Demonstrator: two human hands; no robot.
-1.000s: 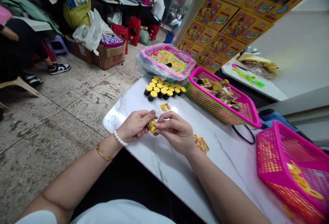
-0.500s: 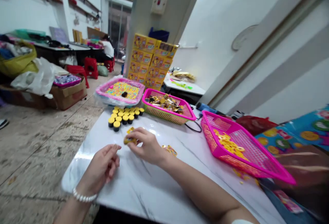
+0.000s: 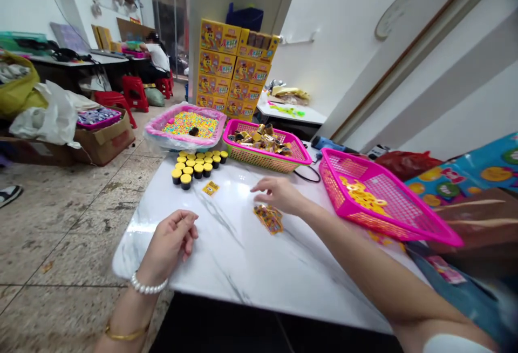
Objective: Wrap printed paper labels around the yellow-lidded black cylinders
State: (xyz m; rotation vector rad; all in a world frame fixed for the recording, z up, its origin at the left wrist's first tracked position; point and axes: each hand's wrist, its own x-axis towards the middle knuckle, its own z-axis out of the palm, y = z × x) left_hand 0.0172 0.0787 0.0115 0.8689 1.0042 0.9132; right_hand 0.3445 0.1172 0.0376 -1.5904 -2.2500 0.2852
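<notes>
My left hand (image 3: 172, 242) rests on the white marble table (image 3: 243, 266) near its left edge, fingers curled in, with nothing visible in them. My right hand (image 3: 279, 194) hovers palm down further back, fingers stretched out, just above a small stack of yellow stickers (image 3: 268, 218). It holds nothing I can see. A single yellow sticker (image 3: 211, 188) lies between my hands and a cluster of small black jars with yellow lids (image 3: 197, 165).
Behind the jars stand a pink tub of coloured candy (image 3: 187, 124) and a pink basket of wrapped jars (image 3: 265, 145). A second pink basket (image 3: 404, 229) with yellow rings sits at right. Yellow cartons (image 3: 232, 69) are stacked behind. A person sits at a far desk.
The small yellow jar that my right hand held is gone from it. That hand moved right and opened over the sticker stack. My left hand stayed curled on the table.
</notes>
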